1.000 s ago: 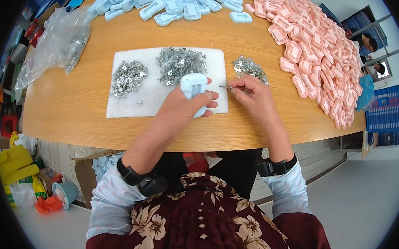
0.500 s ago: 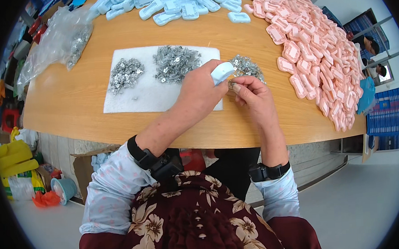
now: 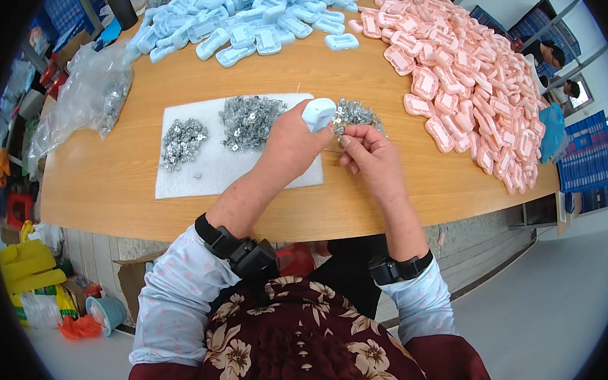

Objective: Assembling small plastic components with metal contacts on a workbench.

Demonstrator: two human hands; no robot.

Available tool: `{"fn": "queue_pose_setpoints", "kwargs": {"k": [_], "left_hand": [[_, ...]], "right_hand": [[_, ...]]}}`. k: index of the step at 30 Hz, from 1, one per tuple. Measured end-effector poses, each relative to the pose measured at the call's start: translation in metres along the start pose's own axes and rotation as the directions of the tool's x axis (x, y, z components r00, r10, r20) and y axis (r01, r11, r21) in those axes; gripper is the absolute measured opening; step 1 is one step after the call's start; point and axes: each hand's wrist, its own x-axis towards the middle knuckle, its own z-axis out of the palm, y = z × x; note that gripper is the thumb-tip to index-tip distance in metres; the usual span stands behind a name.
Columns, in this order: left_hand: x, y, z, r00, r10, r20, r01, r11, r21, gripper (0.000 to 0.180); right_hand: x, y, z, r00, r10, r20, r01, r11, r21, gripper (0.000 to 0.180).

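My left hand (image 3: 287, 148) is closed around a light blue plastic casing (image 3: 319, 113), whose rounded end sticks up past the thumb and fingers. Close beside it, my right hand (image 3: 377, 164) pinches thumb and forefinger together just below the casing. A tiny metal piece seems to be at those fingertips, but it is too small to make out. Just beyond the right fingers lies a pile of small silvery metal parts (image 3: 360, 115). A larger metal pile (image 3: 249, 123) and a smaller one (image 3: 183, 142) rest on a white foam sheet (image 3: 238, 182), partly covered by my left hand and forearm.
Light blue casings (image 3: 241, 35) are heaped at the table's far side. Pink casings (image 3: 464, 102) cover its right side. A clear plastic bag (image 3: 82, 98) with metal parts lies far left. Two people sit in the right background. A blue basket (image 3: 108, 314) stands on the floor at left.
The view has shifted, so the table and both hands appear farther left. The casing in my left hand has tilted a little, showing more of its recessed side. Both hands keep their hold.
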Motion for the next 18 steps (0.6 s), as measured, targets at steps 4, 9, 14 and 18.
{"fn": "queue_pose_setpoints", "kwargs": {"k": [4, 9, 14, 18], "left_hand": [[0.006, -0.006, 0.001, 0.995, -0.082, 0.049, 0.088, 0.988, -0.124, 0.037], [0.003, 0.001, 0.004, 0.997, -0.044, -0.064, 0.045, 0.999, 0.011, 0.039], [0.008, -0.001, 0.009, 0.988, -0.108, -0.114, 0.124, 0.981, 0.146, 0.038], [0.012, -0.003, 0.007, 0.989, -0.076, -0.127, 0.099, 0.977, 0.186, 0.037]], "right_hand": [[0.003, -0.005, 0.004, 0.997, 0.073, 0.004, -0.073, 0.997, 0.031, 0.018], [0.002, -0.007, 0.014, 0.994, 0.105, -0.024, -0.104, 0.994, 0.037, 0.015], [0.004, 0.001, 0.020, 0.987, -0.070, -0.147, 0.055, 0.993, -0.102, 0.012], [0.007, 0.006, 0.018, 0.968, -0.130, -0.215, 0.094, 0.982, -0.166, 0.013]]}}
